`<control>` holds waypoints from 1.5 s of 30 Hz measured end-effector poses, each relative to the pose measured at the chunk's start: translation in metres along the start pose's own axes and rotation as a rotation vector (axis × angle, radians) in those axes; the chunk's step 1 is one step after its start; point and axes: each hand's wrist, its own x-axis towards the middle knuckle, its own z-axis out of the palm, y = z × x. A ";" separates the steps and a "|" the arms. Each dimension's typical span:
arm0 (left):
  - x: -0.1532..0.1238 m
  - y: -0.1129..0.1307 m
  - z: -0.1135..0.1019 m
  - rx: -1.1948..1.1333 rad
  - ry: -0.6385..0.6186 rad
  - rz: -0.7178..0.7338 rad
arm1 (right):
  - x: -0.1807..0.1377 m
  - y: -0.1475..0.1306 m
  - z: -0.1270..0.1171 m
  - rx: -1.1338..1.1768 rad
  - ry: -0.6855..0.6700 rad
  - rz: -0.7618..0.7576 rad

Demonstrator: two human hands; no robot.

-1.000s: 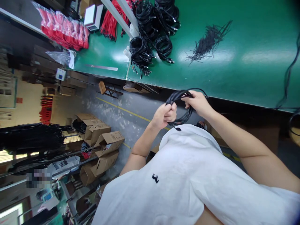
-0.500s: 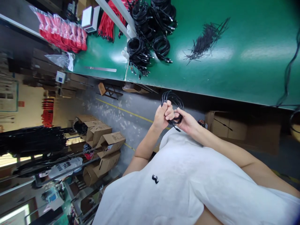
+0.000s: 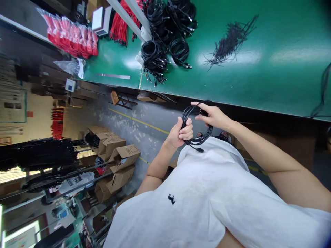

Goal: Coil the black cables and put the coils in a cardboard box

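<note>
Cable workshop, long green workbench (image 3: 271,79), bundled black cables (image 3: 179,50), red cables (image 3: 123,26), cardboard boxes (image 3: 125,156)

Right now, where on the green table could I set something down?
The widest patch lies between the thin black strips and the black cable at the picture's right edge. Smaller: between the red cables and silvery strip. Crowded: beside the white posts, where black coils pile up.

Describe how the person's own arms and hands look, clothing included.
The left hand and right hand are bare: no gloves, watch or bracelet shows. The forearms are uncovered. Short white sleeves belong to a white shirt with a small black emblem on its front.
</note>
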 end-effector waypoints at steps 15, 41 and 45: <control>0.004 0.006 -0.002 0.159 -0.036 0.250 | -0.002 -0.014 0.025 0.757 0.242 0.266; 0.030 -0.031 0.006 0.101 0.138 0.615 | 0.009 -0.011 0.048 1.332 0.490 0.546; 0.013 -0.012 -0.001 0.093 0.068 0.356 | -0.002 0.006 0.024 0.711 0.240 0.433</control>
